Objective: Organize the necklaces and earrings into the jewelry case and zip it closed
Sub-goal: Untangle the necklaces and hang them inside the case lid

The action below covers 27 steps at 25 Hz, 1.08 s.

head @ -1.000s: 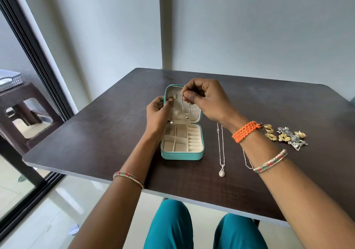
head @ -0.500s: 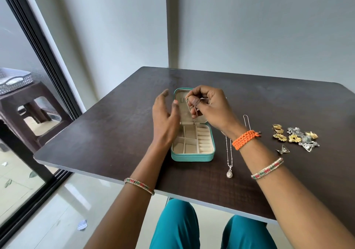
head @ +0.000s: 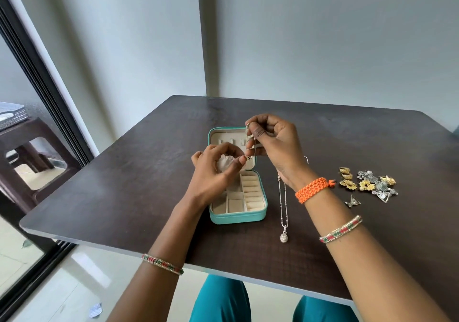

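From my head camera, my right hand (head: 274,145) is just above the middle of the frame, over the open lid of the teal jewelry case (head: 237,218). Its thumb and fingers pinch the top of a thin gold necklace (head: 249,145). The chain hangs down in a loop. My left hand (head: 214,173) is just left of it, and its thumb and first finger pinch the bottom of that loop. The case lies open in the middle of the dark table (head: 124,185), with its little cream boxes showing.

Right beside the case, on its right, a silver necklace with an oval pendant (head: 283,212) lies stretched out on the table. A pile of gold and silver earrings (head: 367,183) sits at the right of the frame, well apart from the case.
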{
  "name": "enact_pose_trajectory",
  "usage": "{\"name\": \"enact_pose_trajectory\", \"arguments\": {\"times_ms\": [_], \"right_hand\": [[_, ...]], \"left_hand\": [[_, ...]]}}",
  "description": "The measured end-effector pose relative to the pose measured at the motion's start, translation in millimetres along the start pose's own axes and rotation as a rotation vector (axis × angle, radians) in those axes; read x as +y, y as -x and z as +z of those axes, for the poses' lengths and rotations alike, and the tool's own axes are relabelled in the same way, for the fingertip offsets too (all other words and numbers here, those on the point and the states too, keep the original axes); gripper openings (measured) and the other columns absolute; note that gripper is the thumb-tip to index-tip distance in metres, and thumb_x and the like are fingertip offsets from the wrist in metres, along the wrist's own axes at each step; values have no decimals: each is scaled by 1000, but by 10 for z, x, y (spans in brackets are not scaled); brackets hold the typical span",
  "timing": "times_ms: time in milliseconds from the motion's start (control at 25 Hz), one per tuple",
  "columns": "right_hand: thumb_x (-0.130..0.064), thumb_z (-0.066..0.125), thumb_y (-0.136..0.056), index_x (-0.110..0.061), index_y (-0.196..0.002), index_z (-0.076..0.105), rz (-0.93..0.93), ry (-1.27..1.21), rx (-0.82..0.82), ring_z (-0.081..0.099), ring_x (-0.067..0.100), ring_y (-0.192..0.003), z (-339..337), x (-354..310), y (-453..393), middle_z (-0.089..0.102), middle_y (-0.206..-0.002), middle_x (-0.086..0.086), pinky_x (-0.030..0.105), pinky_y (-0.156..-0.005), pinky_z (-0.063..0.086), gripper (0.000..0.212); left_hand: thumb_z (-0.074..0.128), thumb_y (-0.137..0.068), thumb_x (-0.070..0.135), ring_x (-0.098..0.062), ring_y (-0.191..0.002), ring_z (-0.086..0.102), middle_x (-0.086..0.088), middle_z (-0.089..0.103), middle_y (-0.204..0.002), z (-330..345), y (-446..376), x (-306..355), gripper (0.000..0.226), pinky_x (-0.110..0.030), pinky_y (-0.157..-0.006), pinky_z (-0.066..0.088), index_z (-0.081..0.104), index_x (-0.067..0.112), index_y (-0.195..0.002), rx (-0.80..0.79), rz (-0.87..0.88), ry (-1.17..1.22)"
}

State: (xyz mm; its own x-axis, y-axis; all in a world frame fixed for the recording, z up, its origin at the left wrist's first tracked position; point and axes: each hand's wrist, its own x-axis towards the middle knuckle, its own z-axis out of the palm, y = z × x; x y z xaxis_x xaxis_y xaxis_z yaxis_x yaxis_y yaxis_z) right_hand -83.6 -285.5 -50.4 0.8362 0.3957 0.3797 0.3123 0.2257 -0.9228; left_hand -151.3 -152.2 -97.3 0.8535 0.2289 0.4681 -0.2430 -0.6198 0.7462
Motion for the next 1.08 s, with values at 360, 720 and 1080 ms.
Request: {"name": "enact_pose_trajectory", "arguments": {"times_ms": [360, 720, 1080], "right_hand": [[-5, 66, -85, -17, -84, 71, -204, 295, -130, 60, 2, -59, 13, 15, 5, 68, -74, -10, 15, -58, 48, 14], [4, 64, -84, -5, -89, 73, -116, 475, -35, 65, 10, -59, 43, 73, 44, 68, -78, 6, 13, -56, 50, 14], [-6, 69, -83, -11, -80, 74, -40, 269, 120, 67, 13, -60, -37, 3, 42, 71, -69, 9, 29, -60, 58, 8]], "left_hand": [[57, -91, 10, -13, -81, 65, -3, 70, -86, -79, -1, 135, 14, -26, -74, 52, 62, -2, -95, 21, -74, 628], [43, -90, 5, -10, -58, 53, 5, 51, -55, -152, -82, 191, 20, -21, -65, 52, 48, 10, -72, 134, -238, 1153], [50, -94, 16, -8, -55, 56, -1, 50, -53, -117, -61, 208, 28, -26, -73, 57, 58, 7, -68, 67, -418, 1072]]}}
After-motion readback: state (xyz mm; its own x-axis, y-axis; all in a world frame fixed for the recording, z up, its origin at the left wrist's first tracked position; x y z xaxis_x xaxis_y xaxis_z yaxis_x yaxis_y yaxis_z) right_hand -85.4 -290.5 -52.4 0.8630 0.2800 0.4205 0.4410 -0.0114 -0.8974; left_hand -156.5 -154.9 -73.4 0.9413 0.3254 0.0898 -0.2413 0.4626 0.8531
